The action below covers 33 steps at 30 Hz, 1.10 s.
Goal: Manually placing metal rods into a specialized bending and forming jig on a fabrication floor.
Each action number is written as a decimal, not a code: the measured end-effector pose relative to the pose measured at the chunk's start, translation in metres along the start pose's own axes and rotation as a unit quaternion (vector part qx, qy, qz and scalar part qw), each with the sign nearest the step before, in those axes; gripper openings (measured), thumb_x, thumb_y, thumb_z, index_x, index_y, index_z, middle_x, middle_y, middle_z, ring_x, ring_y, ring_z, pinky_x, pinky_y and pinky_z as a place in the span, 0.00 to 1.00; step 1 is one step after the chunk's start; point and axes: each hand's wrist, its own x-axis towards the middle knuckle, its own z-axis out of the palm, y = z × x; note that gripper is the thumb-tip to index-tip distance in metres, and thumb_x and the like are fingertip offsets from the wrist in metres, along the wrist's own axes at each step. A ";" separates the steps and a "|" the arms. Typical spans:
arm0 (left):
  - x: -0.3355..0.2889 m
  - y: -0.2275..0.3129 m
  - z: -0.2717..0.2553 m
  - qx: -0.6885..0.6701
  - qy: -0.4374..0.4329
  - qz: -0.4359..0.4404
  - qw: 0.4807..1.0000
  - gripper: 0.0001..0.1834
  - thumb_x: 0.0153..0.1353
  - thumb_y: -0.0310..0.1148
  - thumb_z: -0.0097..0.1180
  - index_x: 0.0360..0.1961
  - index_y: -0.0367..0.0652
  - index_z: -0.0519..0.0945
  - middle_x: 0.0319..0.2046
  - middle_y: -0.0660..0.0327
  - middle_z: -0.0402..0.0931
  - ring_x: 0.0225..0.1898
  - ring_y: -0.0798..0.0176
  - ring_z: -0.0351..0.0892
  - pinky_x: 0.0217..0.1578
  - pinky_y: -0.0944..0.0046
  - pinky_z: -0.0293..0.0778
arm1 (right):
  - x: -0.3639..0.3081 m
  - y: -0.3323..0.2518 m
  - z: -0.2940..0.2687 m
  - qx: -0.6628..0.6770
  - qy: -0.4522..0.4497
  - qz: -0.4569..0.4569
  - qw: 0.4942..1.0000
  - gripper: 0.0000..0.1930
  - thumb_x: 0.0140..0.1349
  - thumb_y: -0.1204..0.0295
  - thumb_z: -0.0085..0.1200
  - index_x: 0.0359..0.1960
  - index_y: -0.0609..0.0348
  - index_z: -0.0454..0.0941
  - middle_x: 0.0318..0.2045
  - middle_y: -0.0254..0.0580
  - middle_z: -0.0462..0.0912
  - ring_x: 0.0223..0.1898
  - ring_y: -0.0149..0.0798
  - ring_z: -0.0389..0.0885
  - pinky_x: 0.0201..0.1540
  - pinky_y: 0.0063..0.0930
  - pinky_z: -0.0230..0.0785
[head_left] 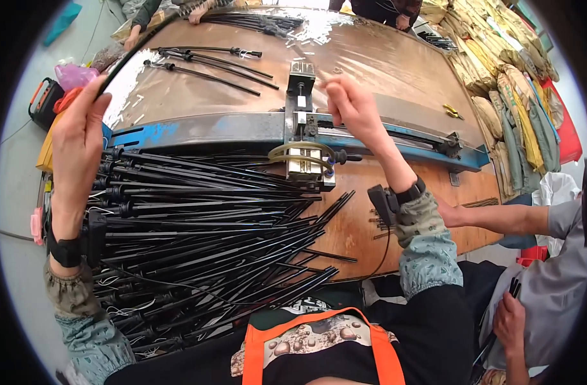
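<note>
My left hand (78, 138) is raised at the left, its fingers closed round a long thin black rod (123, 61) that slants up and away toward the far left edge of the table. My right hand (354, 106) is lifted just right of a metal clamping fixture (301, 119), fingers curled together. A faint blurred streak lies by its fingertips, and I cannot make out what they hold. The fixture sits across a blue and grey metal rail (229, 130). Below my left hand and the rail lies a large pile of black rods (210, 212) with collars and white strings.
Farther back lie more black rods (210, 62), scattered white pieces (319, 29) and yellow-handled pliers (453, 111). Stacked bundles (482, 58) line the right side. A co-worker's grey sleeve (566, 218) reaches in at right; their other hand (511, 321) grips black rods. Other people work across the table.
</note>
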 end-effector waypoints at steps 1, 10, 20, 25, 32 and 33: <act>0.003 0.000 -0.001 0.010 0.005 -0.016 1.000 0.11 0.67 0.27 0.53 0.50 0.41 0.78 0.36 0.48 0.79 0.36 0.57 0.80 0.38 0.65 0.73 | -0.006 0.003 -0.004 -0.080 -0.027 0.036 0.996 0.13 0.73 0.64 0.46 0.41 0.63 0.75 0.21 0.32 0.75 0.24 0.25 0.73 0.28 0.21 0.68; 0.013 0.012 0.023 -0.011 -0.075 0.005 0.997 0.13 0.66 0.28 0.53 0.51 0.45 0.78 0.29 0.51 0.76 0.28 0.51 0.77 0.31 0.60 0.71 | -0.015 0.020 -0.017 0.000 -0.013 0.093 0.996 0.13 0.73 0.62 0.46 0.41 0.60 0.74 0.24 0.34 0.77 0.26 0.26 0.76 0.30 0.21 0.70; -0.010 0.011 0.027 0.019 -0.101 0.010 0.995 0.14 0.64 0.32 0.56 0.51 0.47 0.79 0.27 0.52 0.73 0.29 0.48 0.75 0.30 0.56 0.70 | 0.033 0.017 0.032 0.131 -0.024 -0.111 0.985 0.11 0.74 0.63 0.44 0.42 0.58 0.72 0.30 0.37 0.82 0.35 0.29 0.83 0.38 0.23 0.77; -0.015 0.001 0.029 0.030 -0.103 -0.002 0.994 0.15 0.65 0.33 0.56 0.53 0.48 0.79 0.27 0.52 0.73 0.28 0.49 0.75 0.30 0.56 0.70 | 0.040 0.015 0.042 0.131 -0.029 -0.094 0.987 0.11 0.73 0.64 0.46 0.42 0.60 0.72 0.30 0.37 0.82 0.35 0.28 0.82 0.38 0.22 0.77; -0.009 -0.008 0.036 0.010 -0.083 0.015 0.996 0.15 0.65 0.33 0.55 0.53 0.49 0.79 0.27 0.53 0.73 0.27 0.50 0.74 0.30 0.56 0.69 | 0.060 0.028 0.075 -0.274 -0.244 -0.116 0.923 0.10 0.68 0.66 0.51 0.43 0.59 0.73 0.31 0.45 0.83 0.30 0.46 0.83 0.35 0.35 0.75; -0.005 -0.011 0.037 0.030 -0.096 0.014 0.995 0.15 0.65 0.33 0.55 0.53 0.49 0.79 0.27 0.53 0.73 0.27 0.50 0.75 0.30 0.56 0.70 | 0.059 0.032 0.070 -0.275 -0.241 -0.113 0.924 0.10 0.68 0.66 0.51 0.43 0.59 0.73 0.31 0.45 0.83 0.30 0.46 0.83 0.35 0.35 0.75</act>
